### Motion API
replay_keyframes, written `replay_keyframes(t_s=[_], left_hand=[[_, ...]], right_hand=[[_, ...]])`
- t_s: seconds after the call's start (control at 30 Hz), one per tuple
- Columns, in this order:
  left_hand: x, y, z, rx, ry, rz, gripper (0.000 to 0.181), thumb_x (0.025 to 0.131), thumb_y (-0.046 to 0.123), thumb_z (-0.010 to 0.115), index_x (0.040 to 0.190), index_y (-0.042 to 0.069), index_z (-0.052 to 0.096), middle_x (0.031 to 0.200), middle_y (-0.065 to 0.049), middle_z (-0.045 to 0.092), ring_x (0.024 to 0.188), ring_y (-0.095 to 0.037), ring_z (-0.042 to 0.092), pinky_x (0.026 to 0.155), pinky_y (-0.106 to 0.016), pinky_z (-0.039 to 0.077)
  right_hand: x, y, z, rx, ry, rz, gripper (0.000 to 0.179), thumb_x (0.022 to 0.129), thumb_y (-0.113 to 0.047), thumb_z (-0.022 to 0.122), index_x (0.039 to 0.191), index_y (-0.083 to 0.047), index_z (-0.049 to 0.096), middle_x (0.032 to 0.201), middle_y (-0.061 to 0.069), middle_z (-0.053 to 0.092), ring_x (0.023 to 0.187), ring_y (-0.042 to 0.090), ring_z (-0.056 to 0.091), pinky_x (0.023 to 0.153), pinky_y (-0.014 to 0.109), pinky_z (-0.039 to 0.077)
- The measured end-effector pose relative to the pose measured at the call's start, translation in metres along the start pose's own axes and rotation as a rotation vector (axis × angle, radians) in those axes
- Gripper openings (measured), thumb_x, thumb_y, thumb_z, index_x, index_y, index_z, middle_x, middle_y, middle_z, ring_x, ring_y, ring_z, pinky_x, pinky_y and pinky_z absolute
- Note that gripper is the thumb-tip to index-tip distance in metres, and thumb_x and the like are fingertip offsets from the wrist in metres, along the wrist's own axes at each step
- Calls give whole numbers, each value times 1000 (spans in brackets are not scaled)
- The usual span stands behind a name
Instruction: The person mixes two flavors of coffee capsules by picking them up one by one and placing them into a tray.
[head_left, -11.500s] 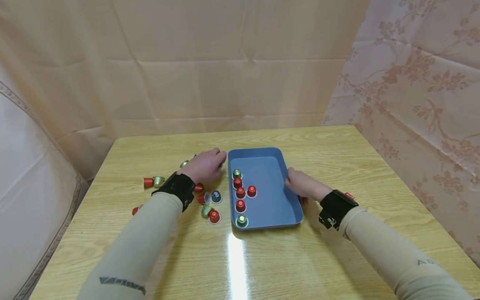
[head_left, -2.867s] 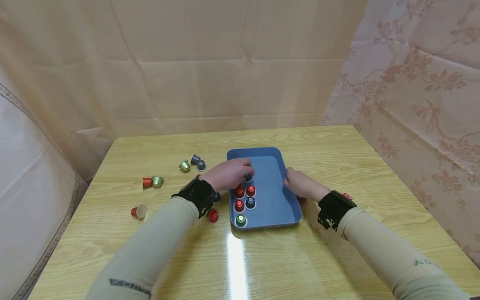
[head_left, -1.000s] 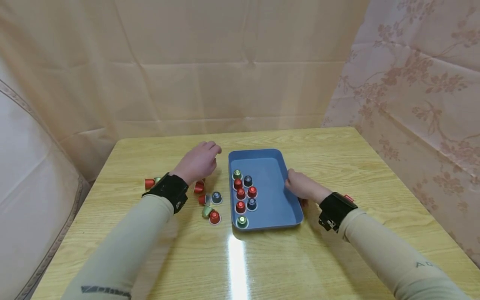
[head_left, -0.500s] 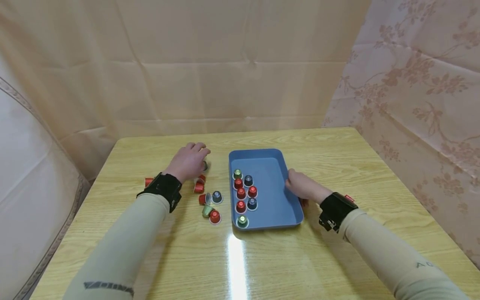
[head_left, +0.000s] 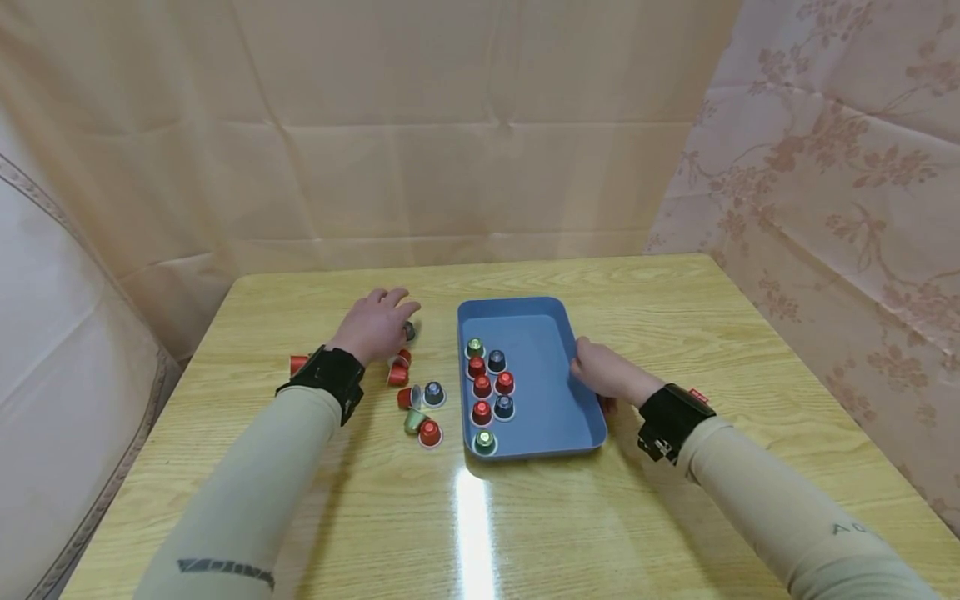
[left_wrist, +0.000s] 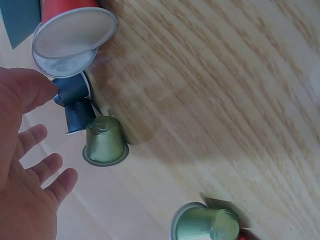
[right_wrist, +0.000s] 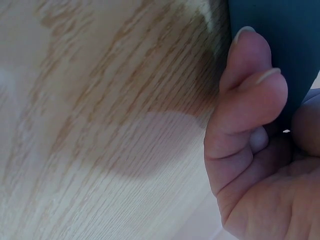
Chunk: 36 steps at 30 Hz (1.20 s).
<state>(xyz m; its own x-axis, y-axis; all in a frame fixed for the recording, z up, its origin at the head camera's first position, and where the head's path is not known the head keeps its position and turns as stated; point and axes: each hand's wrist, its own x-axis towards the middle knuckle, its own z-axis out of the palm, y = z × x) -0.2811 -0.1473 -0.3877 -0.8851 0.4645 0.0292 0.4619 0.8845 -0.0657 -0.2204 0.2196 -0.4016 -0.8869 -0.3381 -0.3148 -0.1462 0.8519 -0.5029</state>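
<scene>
Blue and shallow, the tray sits on the wooden surface, eight coffee capsules standing lid-down towards its left side. The right hand grasps its right edge. The left hand, fingers spread and holding nothing, is near dark capsules, partly blocking them from the head view. Tipped red capsules and a green capsule lie nearer, left of the tray; beige cloth hangs at the far side.

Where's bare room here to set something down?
Inside the blue tray: the far end and right side, beyond the upright capsules. On the table: right of the right hand, and the stretch off the tray's near edge. Crowded: left of the tray, where loose capsules cluster by the left hand.
</scene>
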Motion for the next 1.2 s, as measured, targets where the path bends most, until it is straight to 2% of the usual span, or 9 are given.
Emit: replay_keyframes(t_s=[0.2,0.5,0.83,1.2], left_hand=[[-2,-3,4,-6,-29,-3,51,93,21,63,141,16,46,148,-16,36,128,-43,37,102,-59,36],[-6,-3,9,-46,-82,11,45,95,15,59,139,10,48,140,-20,44,117,-41,48,100,-56,40],[-7,-2,8,-61,-37,70,30,93,12,62,123,8,61,120,-16,56,102,-34,53,94,-50,46],[-4,-3,10,-24,-35,87,24,93,19,65,116,11,64,119,-12,58,107,-33,51,94,-54,45]], right_hand=[[0,0,0,0,11,-4,25,103,-10,30,117,10,34,61,16,58,36,24,56,38,38,50],[1,1,1,4,17,-2,24,103,-10,31,116,9,34,61,16,58,36,23,55,37,39,50],[2,0,0,-19,46,-3,24,102,-9,32,114,11,35,65,18,56,34,22,54,37,40,49],[0,-1,-1,-6,27,8,26,102,-9,31,117,12,34,67,18,57,37,23,55,37,39,49]])
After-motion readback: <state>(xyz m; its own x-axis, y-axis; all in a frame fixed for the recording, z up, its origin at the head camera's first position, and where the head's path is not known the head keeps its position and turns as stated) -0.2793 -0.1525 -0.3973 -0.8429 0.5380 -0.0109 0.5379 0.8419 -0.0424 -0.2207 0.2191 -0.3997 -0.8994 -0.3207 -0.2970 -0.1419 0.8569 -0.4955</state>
